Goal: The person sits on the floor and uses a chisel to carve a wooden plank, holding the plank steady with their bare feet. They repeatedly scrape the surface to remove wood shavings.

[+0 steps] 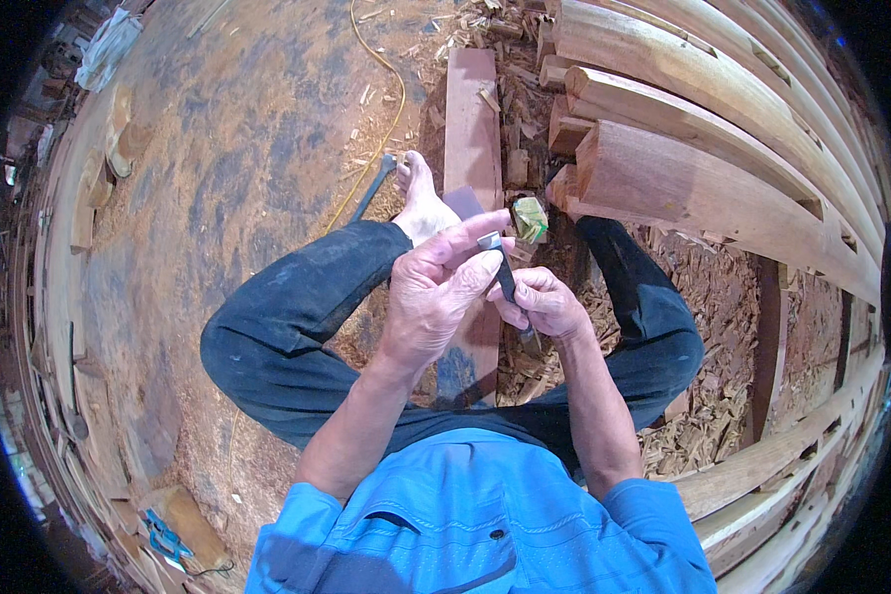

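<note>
I hold a chisel in front of me, its shiny blade end up and its dark shaft running down to the right. My left hand pinches it near the blade with the thumb, and the index finger stretches out past the edge. Lower on the shaft, the fingers of my right hand are closed round it; they partly hide its lower end. Just beyond my left hand, a flat grey slab rests on a wooden plank. A clear container with green on it stands beside the plank.
Large squared timbers are stacked at the right. A dark metal bar tool lies by my bare foot. A yellow cord crosses the dusty floor. Wood chips cover the ground at right; a blue tool lies lower left.
</note>
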Motion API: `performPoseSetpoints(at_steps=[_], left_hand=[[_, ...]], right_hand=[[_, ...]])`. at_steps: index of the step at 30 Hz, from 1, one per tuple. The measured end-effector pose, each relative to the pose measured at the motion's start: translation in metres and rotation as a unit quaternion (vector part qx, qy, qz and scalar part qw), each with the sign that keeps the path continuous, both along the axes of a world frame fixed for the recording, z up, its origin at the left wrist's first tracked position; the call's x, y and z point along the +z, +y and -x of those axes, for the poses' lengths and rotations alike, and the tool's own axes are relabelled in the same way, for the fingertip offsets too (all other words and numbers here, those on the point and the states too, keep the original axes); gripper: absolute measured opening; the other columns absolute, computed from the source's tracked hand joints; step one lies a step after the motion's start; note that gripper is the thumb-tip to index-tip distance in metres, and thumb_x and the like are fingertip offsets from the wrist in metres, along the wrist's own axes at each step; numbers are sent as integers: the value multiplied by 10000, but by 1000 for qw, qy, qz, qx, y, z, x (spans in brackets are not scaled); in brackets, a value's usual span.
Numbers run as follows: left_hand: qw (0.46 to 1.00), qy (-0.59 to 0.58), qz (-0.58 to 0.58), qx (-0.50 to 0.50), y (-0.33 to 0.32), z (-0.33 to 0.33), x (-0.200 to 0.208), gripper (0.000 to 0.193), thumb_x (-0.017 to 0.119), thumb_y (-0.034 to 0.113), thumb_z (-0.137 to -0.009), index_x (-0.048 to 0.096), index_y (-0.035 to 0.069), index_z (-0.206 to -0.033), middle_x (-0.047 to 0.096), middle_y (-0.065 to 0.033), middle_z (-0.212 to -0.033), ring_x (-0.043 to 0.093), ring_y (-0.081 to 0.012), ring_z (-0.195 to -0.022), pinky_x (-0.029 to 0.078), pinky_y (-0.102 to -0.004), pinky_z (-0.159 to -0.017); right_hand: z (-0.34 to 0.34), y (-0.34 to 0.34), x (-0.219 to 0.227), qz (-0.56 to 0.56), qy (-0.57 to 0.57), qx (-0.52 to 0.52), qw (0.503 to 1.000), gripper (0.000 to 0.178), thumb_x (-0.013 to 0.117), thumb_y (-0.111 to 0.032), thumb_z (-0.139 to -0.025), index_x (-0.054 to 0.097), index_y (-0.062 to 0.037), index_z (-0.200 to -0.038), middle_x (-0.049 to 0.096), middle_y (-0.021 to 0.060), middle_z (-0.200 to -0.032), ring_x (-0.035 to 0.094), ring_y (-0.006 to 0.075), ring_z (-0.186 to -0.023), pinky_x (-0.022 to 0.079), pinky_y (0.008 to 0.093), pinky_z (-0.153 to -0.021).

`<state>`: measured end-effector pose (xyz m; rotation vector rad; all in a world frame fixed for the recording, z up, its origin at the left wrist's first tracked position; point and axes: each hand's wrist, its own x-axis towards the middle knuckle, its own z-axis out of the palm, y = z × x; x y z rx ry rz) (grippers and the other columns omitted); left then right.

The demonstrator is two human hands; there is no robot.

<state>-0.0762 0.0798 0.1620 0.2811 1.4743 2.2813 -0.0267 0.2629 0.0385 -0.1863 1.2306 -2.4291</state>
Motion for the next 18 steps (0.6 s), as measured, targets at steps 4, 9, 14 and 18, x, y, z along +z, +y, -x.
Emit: performPoseSetpoints(at_steps=[4,9,14,18], left_hand=[[997,-62,-16,49,10,0,-1,340,635,30,-949,596,-53,-1277,687,-100,-1098,648,-113,-968,542,-249,-847],[996,-74,34,25,6,5,-23,252,639,94,-968,659,-64,-1163,704,-98,-1022,667,-117,-892,559,-257,-807],[995,-57,53,56,11,3,-27,266,609,161,-997,678,-69,-1113,708,-99,-978,672,-121,-873,574,-271,-783],[992,-86,56,69,9,4,-27,340,557,244,-1029,682,-65,-1091,707,-111,-994,681,-147,-889,583,-305,-809]], right_hand=[[-3,1,-5,9,-6,4,1000,440,632,-440,-947,711,-30,-1083,544,-2,-666,447,94,-545,337,238,-522],[-6,2,-17,10,-20,10,1000,432,633,-434,-946,711,-33,-1085,548,-1,-672,451,96,-553,345,241,-526],[-9,5,-25,9,-32,11,999,421,636,-422,-944,709,-29,-1077,572,13,-685,467,101,-562,355,243,-528],[-11,6,-30,25,-49,22,998,414,635,-413,-945,705,-21,-1060,588,25,-695,481,104,-570,371,245,-534]])
